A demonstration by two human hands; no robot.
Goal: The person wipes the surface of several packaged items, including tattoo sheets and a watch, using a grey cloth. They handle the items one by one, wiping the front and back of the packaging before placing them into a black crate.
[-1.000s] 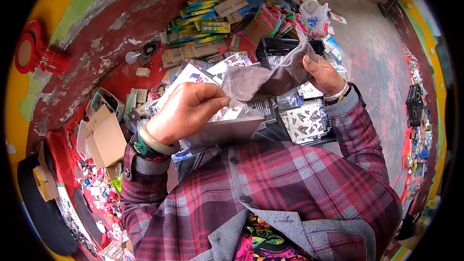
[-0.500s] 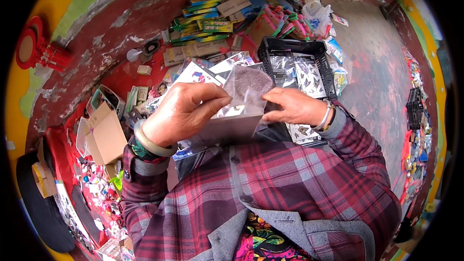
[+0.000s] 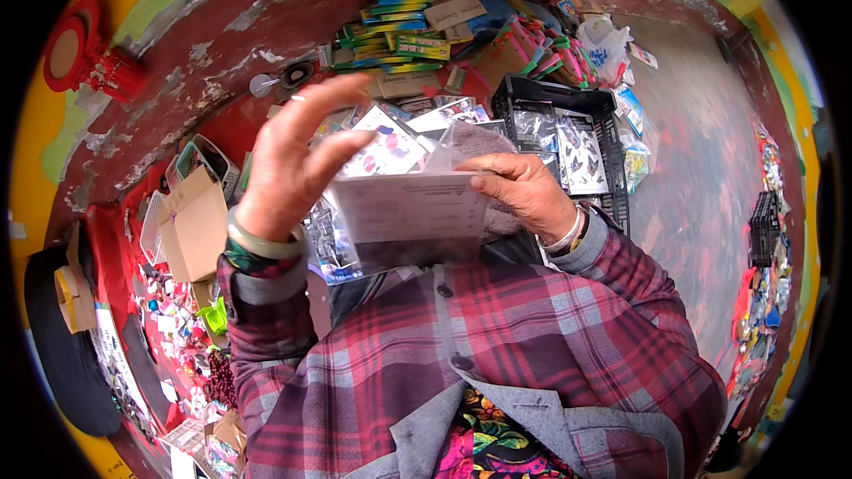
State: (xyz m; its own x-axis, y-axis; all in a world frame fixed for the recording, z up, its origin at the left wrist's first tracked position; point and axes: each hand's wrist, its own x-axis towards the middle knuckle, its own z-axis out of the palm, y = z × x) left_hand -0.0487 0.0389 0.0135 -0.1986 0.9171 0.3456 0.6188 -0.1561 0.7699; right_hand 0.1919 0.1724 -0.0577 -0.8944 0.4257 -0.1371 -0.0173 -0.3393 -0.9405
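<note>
My right hand [image 3: 525, 193] pinches the upper right corner of a flat, clear-fronted packet [image 3: 404, 222] with faint print on a pale grey face. Behind it, by the fingers, is a fuzzy grey-purple cloth [image 3: 486, 140] in or against thin clear plastic. My left hand [image 3: 282, 167], slightly blurred, is raised left of the packet, fingers spread and holding nothing. A white sheet with coloured shapes [image 3: 383, 144] lies beyond the packet.
A black plastic crate [image 3: 559, 89] with butterfly-printed sheets [image 3: 583, 155] stands beyond my right hand. Stacked yellow-green boxes [image 3: 404, 40] and pink-green items [image 3: 537, 49] lie at the far wall. At left are an opened cardboard box [image 3: 197, 222] and many small trinkets.
My left hand has let go of the plastic and lifted up and left, its fingers spreading. The packet now shows its printed face, and my right hand has shifted onto its corner.
</note>
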